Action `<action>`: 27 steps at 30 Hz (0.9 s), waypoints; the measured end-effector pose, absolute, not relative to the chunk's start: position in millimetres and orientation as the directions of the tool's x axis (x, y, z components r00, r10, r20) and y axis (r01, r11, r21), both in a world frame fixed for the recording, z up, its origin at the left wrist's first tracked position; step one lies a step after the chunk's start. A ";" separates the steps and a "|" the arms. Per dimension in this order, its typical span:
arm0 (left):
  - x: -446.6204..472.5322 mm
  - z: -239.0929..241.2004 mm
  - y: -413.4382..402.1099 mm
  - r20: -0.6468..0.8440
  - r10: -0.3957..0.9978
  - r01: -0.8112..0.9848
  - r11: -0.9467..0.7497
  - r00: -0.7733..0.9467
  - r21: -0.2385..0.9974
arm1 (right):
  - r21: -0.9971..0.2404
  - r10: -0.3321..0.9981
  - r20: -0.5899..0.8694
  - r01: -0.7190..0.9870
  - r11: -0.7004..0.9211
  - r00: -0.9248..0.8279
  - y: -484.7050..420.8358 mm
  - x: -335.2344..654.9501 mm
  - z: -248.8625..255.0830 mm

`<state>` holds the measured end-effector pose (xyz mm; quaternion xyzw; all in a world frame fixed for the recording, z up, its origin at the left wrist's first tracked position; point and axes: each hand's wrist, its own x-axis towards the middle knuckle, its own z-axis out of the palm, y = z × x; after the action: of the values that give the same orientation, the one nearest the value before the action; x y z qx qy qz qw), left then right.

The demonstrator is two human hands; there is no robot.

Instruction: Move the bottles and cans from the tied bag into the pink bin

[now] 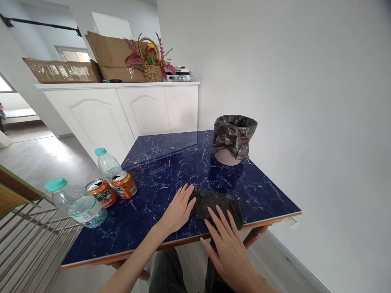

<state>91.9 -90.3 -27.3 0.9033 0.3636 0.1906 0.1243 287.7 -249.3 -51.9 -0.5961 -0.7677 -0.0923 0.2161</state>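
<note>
Evidently pinning it flat, left hand (178,210) and right hand (228,246) rest open-palmed on the folded black plastic bag (209,200) between them.

The left grip (177,211) and right grip (230,248) are left uncovered, and the forearms are shown bare. Dark grey trousers (166,270) are worn, seen just below the worktop (171,162) edge.

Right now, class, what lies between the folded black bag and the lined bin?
Nothing. The head view shows only bare blue tabletop between the folded black bag and the lined bin.
</note>
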 end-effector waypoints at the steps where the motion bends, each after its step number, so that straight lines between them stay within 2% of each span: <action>1: 91.5 -28.4 -90.8 0.254 0.712 0.614 -0.696 0.654 0.372 | -0.104 0.877 0.437 0.957 0.271 -0.201 -253.6 284.1 -54.5; 4: 91.9 -30.7 -92.1 0.293 0.718 0.610 -0.693 0.632 0.384 | -0.102 0.899 0.401 0.967 0.234 -0.175 -249.6 281.3 -62.1; 7: 92.1 -29.9 -93.6 0.344 0.731 0.612 -0.682 0.590 0.399 | -0.157 0.927 0.350 0.968 0.197 -0.132 -226.5 290.9 -65.2; 12: 91.1 -23.0 -97.9 0.324 0.775 0.642 -0.632 0.544 0.433 | -0.241 0.952 0.296 0.959 0.148 -0.073 -181.5 336.9 -67.3; 18: 90.1 -20.8 -101.1 0.314 0.780 0.628 -0.623 0.541 0.466 | -0.293 0.948 0.267 0.923 0.249 -0.172 -156.4 442.3 -72.9; 22: 91.2 -21.4 -100.9 0.306 0.787 0.634 -0.615 0.536 0.469 | -0.353 0.945 0.273 0.896 0.270 -0.178 -160.4 510.0 -68.0; 24: 91.7 -21.4 -100.6 0.312 0.783 0.631 -0.620 0.538 0.467 | -0.372 0.938 0.339 0.906 0.204 -0.072 -161.5 529.3 -64.9; 27: 91.9 -21.7 -100.0 0.306 0.782 0.631 -0.621 0.544 0.466 | -0.392 0.882 0.439 0.920 0.015 0.173 -152.0 533.4 -65.6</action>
<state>91.9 -100.0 -21.7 0.8653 0.4080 0.2484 0.1520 533.4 -152.0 -65.6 -0.7011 -0.6424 -0.0310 0.3079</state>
